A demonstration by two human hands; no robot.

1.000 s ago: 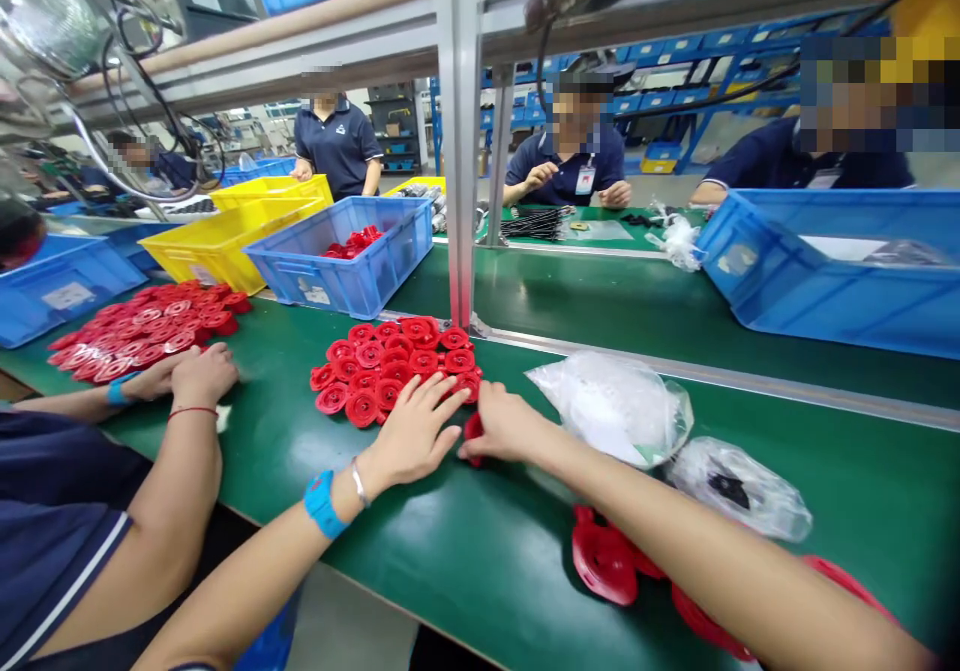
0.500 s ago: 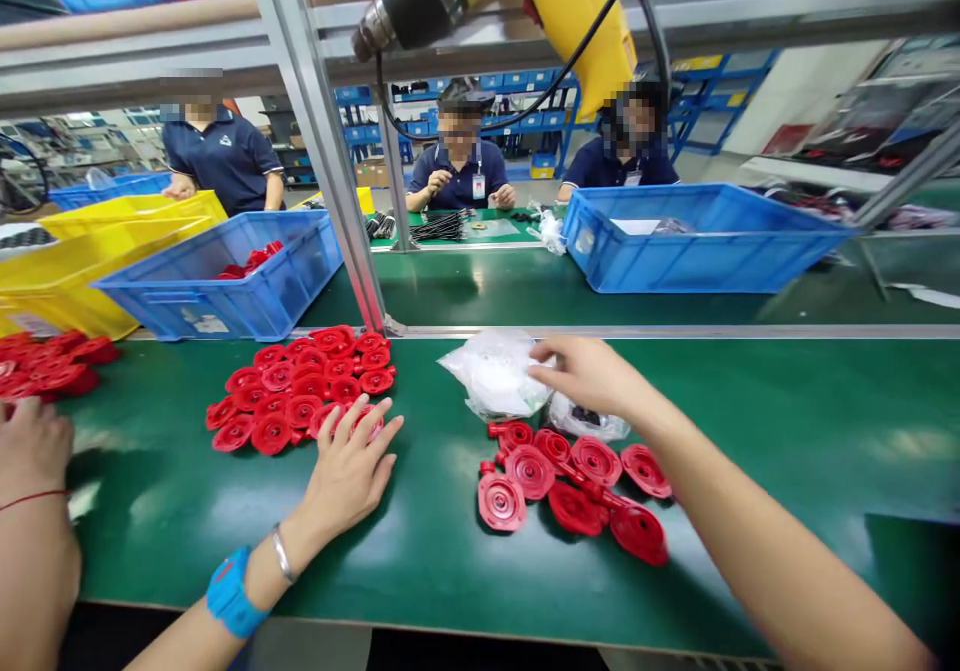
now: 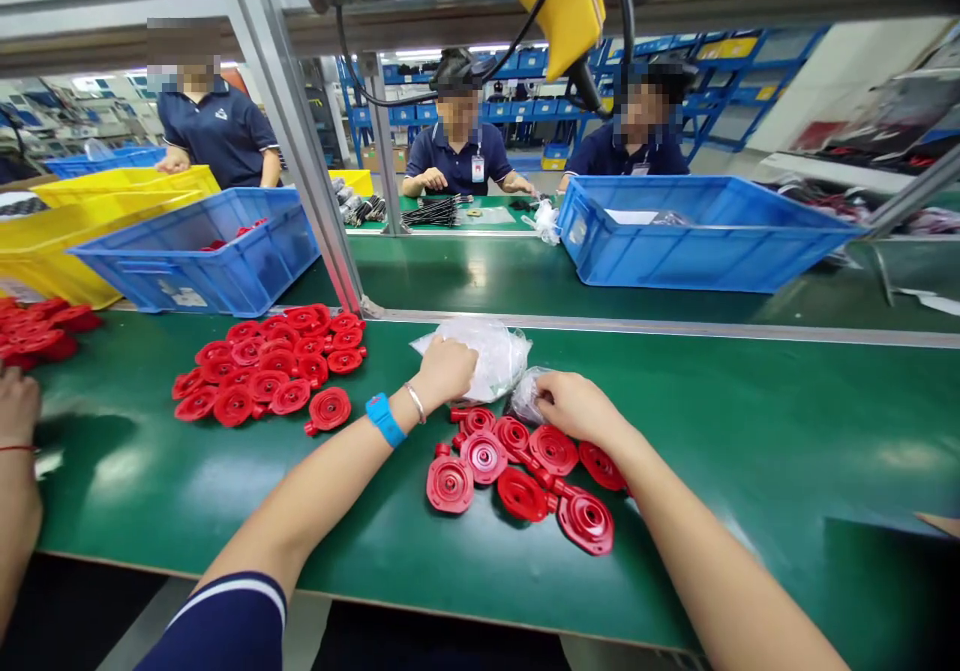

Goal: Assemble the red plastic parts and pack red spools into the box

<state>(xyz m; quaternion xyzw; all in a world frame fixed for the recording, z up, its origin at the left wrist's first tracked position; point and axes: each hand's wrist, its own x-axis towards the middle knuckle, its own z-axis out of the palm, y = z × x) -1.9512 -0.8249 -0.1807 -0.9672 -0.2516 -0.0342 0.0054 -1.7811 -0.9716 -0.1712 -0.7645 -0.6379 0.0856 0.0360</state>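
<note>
Before blue shelving (image 3: 525, 113), green worktop (image 3: 735, 431), left hand (image 3: 448, 367) and right hand (image 3: 579, 409) closed on plastic bags (image 3: 498, 356)

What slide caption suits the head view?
Left hand at white plastic bag, right hand at clear plastic bag, near round red parts.

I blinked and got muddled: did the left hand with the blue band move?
Yes. Judged against the metal post, the left hand has gone right, from the red parts near the post to the bigger plastic bag.
</note>
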